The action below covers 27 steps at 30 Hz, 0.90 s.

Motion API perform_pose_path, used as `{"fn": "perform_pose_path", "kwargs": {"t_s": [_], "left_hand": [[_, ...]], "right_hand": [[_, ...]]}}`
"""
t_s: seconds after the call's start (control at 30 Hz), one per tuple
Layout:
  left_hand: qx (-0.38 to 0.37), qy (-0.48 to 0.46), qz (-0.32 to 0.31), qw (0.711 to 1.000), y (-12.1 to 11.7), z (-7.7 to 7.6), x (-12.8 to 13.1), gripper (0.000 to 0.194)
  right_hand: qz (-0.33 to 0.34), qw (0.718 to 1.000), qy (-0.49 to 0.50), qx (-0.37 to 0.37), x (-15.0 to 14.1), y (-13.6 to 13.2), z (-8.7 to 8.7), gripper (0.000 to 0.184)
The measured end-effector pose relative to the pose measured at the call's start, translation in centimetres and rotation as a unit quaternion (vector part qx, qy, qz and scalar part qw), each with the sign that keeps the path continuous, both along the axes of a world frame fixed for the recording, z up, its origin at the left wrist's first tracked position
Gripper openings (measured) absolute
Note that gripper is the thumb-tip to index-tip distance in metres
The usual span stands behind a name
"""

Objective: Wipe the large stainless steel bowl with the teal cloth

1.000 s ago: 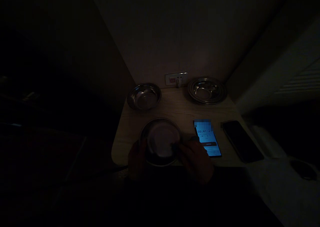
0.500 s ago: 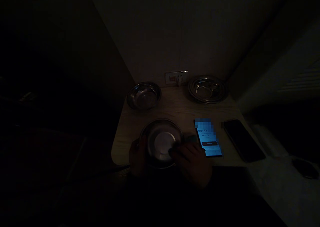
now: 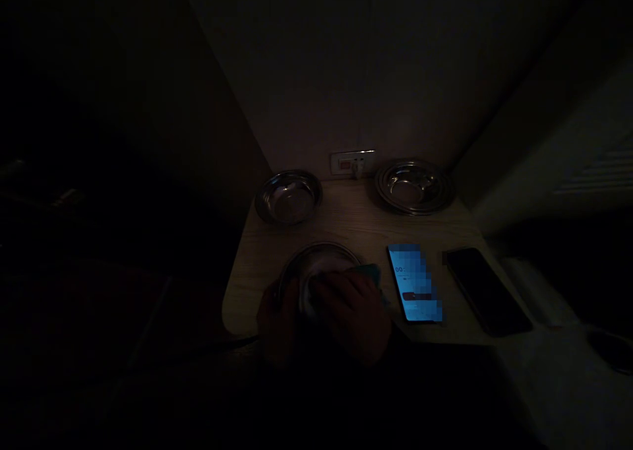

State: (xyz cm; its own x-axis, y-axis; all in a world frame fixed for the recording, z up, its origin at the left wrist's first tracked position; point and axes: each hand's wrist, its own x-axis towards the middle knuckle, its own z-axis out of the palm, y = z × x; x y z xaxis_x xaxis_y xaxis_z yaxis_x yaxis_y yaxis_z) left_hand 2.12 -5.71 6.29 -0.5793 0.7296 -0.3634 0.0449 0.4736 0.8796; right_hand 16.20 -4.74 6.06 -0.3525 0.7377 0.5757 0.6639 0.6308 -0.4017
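Observation:
A shiny metal bowl (image 3: 321,252) sits at the front of the small wooden table, its inside facing up. My left hand (image 3: 277,324) grips its left rim, thumb over the edge. Bent fingers of my right hand (image 3: 353,311) press into the inside of the bowl and cover much of it. From behind that hand sticks out a teal cloth (image 3: 373,275), which seems to be bunched under the fingers; darkness hides the fingertips. To the right of the hand lies a phone (image 3: 415,285) with a lit screen.
Another metal bowl (image 3: 289,199) stands at the table's back left, and a stack of metal dishes (image 3: 413,189) at the back right. Beside the lit phone is a dark phone (image 3: 487,291). A wall socket (image 3: 352,163) with a plug sits behind the wooden table (image 3: 346,219). The room is very dark.
My right hand has slid left, from the bowl's right side to over its middle. More of the teal cloth shows behind it. My left hand stays on the rim; the view has shifted slightly.

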Motion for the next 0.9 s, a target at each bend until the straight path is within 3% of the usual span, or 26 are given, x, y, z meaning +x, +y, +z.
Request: {"fn": "perform_pose_path", "kwargs": {"t_s": [0.13, 0.27, 0.57, 0.77, 0.9], "left_hand": [[0.004, -0.001, -0.01, 1.0, 0.4, 0.5, 0.2, 0.044], [0.01, 0.009, -0.015, 1.0, 0.4, 0.5, 0.3, 0.046], [-0.008, 0.032, 0.038, 0.999, -0.1, 0.6, 0.8, 0.039], [-0.006, 0.027, 0.049, 0.998, 0.0, 1.3, 1.2, 0.036], [-0.024, 0.048, 0.041, 0.998, 0.1, 1.3, 1.2, 0.038]], "right_hand": [[0.019, 0.999, -0.015, -0.03, 0.8, -2.0, 0.0, 0.034], [0.03, 0.998, 0.038, 0.035, 0.2, -3.3, -0.5, 0.028], [-0.022, 0.999, 0.024, 0.032, -0.4, 1.0, -0.7, 0.027], [0.001, 0.999, 0.024, 0.041, -0.6, 0.6, -0.7, 0.027], [-0.019, 0.998, 0.028, 0.046, -0.5, 0.7, -0.3, 0.027]]}}
